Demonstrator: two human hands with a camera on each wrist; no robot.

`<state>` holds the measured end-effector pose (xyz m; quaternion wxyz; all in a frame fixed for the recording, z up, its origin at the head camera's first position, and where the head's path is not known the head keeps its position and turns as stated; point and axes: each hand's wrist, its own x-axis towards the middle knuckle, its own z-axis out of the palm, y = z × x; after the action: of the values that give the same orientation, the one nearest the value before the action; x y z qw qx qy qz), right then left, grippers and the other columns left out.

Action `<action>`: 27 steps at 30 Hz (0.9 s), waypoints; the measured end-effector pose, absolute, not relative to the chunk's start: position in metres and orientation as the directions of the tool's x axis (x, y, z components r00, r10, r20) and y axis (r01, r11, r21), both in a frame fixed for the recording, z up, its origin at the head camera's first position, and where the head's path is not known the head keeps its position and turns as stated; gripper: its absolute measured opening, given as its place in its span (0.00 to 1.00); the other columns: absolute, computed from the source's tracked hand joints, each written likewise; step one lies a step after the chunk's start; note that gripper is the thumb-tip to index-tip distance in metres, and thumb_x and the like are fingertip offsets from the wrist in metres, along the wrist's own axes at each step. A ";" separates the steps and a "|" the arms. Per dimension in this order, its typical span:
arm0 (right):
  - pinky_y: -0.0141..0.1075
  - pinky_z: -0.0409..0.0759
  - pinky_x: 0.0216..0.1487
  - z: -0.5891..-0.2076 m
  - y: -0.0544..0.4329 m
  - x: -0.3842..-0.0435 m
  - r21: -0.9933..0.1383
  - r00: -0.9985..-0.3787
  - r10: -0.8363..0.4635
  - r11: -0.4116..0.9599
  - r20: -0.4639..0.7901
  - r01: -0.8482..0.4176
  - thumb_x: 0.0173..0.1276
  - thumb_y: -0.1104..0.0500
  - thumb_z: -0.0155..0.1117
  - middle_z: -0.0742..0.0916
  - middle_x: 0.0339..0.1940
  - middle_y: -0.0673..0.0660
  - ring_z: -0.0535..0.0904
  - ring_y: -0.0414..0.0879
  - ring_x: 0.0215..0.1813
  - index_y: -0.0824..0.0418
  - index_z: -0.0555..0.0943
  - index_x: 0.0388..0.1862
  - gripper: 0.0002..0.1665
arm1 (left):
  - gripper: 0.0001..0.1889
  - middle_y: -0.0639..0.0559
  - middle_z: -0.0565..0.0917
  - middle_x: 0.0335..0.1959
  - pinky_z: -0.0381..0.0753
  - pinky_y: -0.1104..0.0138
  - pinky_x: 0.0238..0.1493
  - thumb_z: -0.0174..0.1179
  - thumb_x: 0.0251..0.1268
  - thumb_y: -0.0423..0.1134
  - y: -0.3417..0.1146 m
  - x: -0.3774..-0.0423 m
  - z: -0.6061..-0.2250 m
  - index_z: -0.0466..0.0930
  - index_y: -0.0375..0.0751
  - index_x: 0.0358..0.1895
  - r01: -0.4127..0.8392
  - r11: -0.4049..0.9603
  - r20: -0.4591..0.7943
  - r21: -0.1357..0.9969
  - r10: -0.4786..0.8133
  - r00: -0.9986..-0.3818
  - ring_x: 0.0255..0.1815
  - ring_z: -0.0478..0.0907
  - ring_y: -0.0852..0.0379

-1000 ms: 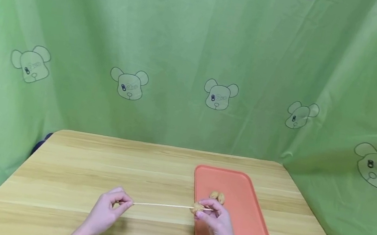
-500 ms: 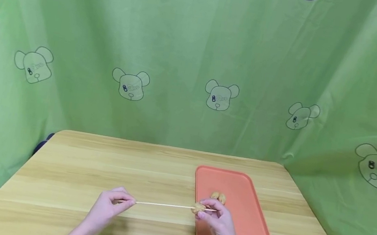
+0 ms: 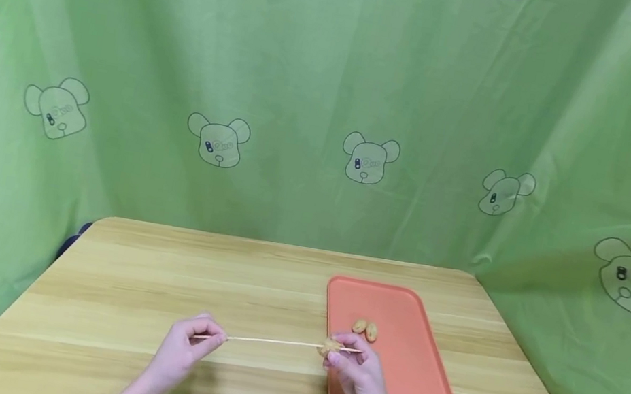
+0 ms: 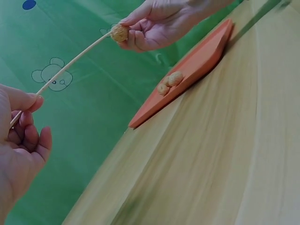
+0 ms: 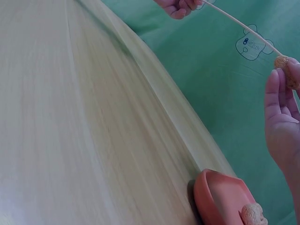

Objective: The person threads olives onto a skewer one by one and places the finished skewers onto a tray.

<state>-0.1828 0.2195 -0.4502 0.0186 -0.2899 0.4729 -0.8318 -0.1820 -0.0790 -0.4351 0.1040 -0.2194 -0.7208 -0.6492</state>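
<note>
Between thumb and fingertips, my left hand (image 3: pixel 180 349) pinches a thin wooden skewer (image 3: pixel 274 341) near its left end. The skewer runs nearly level, above the table, across to my right hand (image 3: pixel 365 383). There, the right fingers and thumb grip a tan, rough-surfaced ball (image 3: pixel 328 347) threaded on the skewer, whose tip shows beyond it, between the fingers. In the left wrist view the ball (image 4: pixel 119 33) looks round and bumpy. The right wrist view shows the ball (image 5: pixel 282 62) partly covered by the fingers.
Below my right hand, a coral-red tray (image 3: pixel 412 385) lies on the wooden table (image 3: pixel 166 277). On it, two similar tan pieces (image 3: pixel 371 331) lie side by side, just beyond that hand. A green curtain (image 3: pixel 311 65) with bear-head prints hangs behind the table.
My right hand and the ball have shifted slightly left within the last half second, uncovering more of the two pieces on the tray. Both hands keep their grips.
</note>
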 end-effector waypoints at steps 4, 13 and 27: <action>0.30 0.78 0.42 -0.451 0.219 -0.183 -0.793 -0.830 -0.315 -0.566 0.460 -0.225 0.60 0.80 0.46 0.84 0.41 0.54 0.80 0.41 0.39 0.63 0.77 0.47 0.22 | 0.03 0.54 0.77 0.26 0.76 0.71 0.33 0.60 0.56 0.26 -0.077 -0.181 -0.436 0.79 0.27 0.28 0.454 0.055 0.437 0.890 0.185 -0.880 0.30 0.73 0.64; 0.29 0.78 0.43 -0.453 0.216 -0.182 -0.788 -0.829 -0.335 -0.586 0.447 -0.188 0.60 0.80 0.46 0.83 0.42 0.54 0.80 0.41 0.41 0.63 0.77 0.47 0.22 | 0.03 0.54 0.76 0.25 0.76 0.71 0.33 0.59 0.57 0.27 -0.071 -0.181 -0.439 0.79 0.30 0.28 0.426 0.054 0.409 0.903 0.191 -0.892 0.29 0.72 0.63; 0.30 0.78 0.42 -0.451 0.211 -0.184 -0.802 -0.845 -0.316 -0.563 0.432 -0.199 0.59 0.80 0.48 0.84 0.39 0.54 0.80 0.41 0.39 0.62 0.79 0.46 0.22 | 0.02 0.55 0.75 0.25 0.75 0.71 0.33 0.59 0.57 0.26 -0.064 -0.183 -0.438 0.79 0.30 0.28 0.411 0.048 0.396 0.910 0.190 -0.898 0.29 0.71 0.63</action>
<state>-0.1845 0.2106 -0.4513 0.0347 -0.2764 0.4660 -0.8397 -0.1834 -0.0637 -0.4377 0.0840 -0.2091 -0.7190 -0.6575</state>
